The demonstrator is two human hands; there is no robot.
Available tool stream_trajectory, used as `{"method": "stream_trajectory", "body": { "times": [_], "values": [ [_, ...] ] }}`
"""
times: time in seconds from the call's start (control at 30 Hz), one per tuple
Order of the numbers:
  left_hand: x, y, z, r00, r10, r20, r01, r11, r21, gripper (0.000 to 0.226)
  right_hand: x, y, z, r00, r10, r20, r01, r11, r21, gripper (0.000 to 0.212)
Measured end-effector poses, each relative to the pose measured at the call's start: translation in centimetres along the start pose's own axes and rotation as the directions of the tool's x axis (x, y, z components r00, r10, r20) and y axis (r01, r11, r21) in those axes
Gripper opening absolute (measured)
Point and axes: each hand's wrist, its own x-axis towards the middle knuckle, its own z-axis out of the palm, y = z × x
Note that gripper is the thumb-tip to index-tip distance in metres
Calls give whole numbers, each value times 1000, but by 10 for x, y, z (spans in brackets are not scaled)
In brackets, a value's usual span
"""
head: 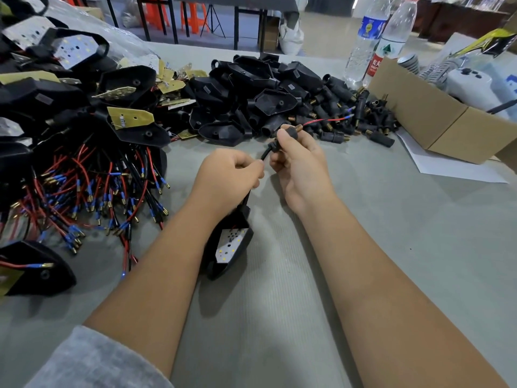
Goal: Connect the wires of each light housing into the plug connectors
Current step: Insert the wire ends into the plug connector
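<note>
Two hands meet at the middle of the frame over one black sleeved cable [265, 153]. The right hand [299, 161] pinches a black plug connector [288, 133] between thumb and fingertips, its brass threaded tip pointing to the upper right, and a red wire [324, 120] runs out of that tip toward the pile behind. The left hand [232, 175] has its grip curled tight round the cable just below the plug. From under that hand the cable drops to a black light housing [229, 249], which lies on the grey surface [391, 219] at lower centre, partly under the left forearm, its white LED board facing up.

Left of the hands lies a tangle of red and black wires with blue-sleeved brass terminals [92, 197], coming from stacked housings [84, 88] in the upper left. At upper centre sits a heap of empty black housings and loose plug connectors [279, 99]. An open cardboard box [436, 119] stands at the right edge, with two clear water bottles [372, 37] behind it at the upper right.
</note>
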Motion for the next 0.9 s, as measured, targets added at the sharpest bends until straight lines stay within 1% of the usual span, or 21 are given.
{"method": "stream_trajectory", "body": {
  "times": [0.17,0.37,0.5,0.6,0.73,0.8,0.9],
  "values": [
    [0,-2,0,998,62,-34,-61,998,21,26,0,3,0,998,-9,62,15,995,-95,10],
    [-1,-1,-2,992,121,-41,-119,991,61,28,-2,5,1,990,-26,140,53,979,-199,11],
    [-3,3,-3,990,135,-31,-135,991,6,31,-2,3,1,991,-15,136,38,984,-175,9],
    [-1,3,-3,998,64,-14,-64,996,-57,30,-3,2,0,994,-19,108,34,990,-138,9],
    [2,1,-2,998,-22,62,26,998,-61,28,-2,-1,-1,1000,-14,12,14,999,-32,8],
    [2,1,-2,995,-13,100,21,997,-77,29,-1,-1,-2,1000,0,-3,0,1000,-2,7],
    [3,2,-4,995,40,93,-31,995,-92,28,-2,1,-3,999,-3,41,5,998,-58,10]
  ]
}}
